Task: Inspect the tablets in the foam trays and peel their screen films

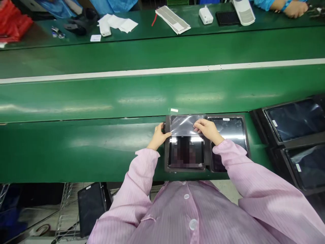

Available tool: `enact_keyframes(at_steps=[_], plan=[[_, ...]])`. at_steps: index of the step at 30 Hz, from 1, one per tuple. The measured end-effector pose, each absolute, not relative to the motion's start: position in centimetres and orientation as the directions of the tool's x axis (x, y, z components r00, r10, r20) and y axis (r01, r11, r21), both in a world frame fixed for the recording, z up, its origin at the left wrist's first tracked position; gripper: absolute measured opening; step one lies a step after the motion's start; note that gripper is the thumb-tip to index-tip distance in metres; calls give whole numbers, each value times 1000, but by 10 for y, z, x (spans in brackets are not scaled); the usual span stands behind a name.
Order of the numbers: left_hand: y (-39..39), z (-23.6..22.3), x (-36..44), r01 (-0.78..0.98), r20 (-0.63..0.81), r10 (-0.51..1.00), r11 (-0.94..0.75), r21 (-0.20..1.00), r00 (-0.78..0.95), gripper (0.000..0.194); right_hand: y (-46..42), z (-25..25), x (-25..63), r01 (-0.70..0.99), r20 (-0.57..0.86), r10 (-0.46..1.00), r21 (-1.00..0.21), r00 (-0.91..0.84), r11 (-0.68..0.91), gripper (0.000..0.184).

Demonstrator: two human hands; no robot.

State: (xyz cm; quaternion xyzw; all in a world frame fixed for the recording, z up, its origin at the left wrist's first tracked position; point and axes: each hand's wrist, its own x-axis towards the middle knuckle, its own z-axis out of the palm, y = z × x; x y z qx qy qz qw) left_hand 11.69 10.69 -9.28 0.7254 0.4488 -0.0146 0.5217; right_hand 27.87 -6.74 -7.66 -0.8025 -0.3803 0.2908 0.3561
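A tablet (186,152) with a dark glossy screen lies in a black tray (167,159) in front of me. Over its upper half lies a clear protective film (184,123), folded back, with a white label at its far edge. My right hand (207,130) pinches this film near its right side. At the tray's left edge, my left hand (159,136) grips with the fingers along the side and the thumb on top, close to the film. A second tablet (228,128) lies in its tray just to the right, partly beneath my right forearm.
Stacked trays with film-covered tablets (296,118) stand on the right. A green conveyor belt (101,98) runs beyond the work surface. Across it lie papers (122,23), a white adapter (206,15) and a co-worker's hand (296,9). Below left, a dark tablet (91,206) leans by a wire rack.
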Motion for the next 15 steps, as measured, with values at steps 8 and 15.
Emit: enact_keyframes(at_steps=[8, 15], plan=[[96, -77, 115, 678, -341, 726, -229, 698, 597, 59, -160, -58, 214, 730, 54, 986, -666, -159, 154, 29], [-24, -65, 109, -138, 225, -41, -890, 435, 973, 23, -193, -65, 353, 714, 106, 756, -433, 646, -549, 29]])
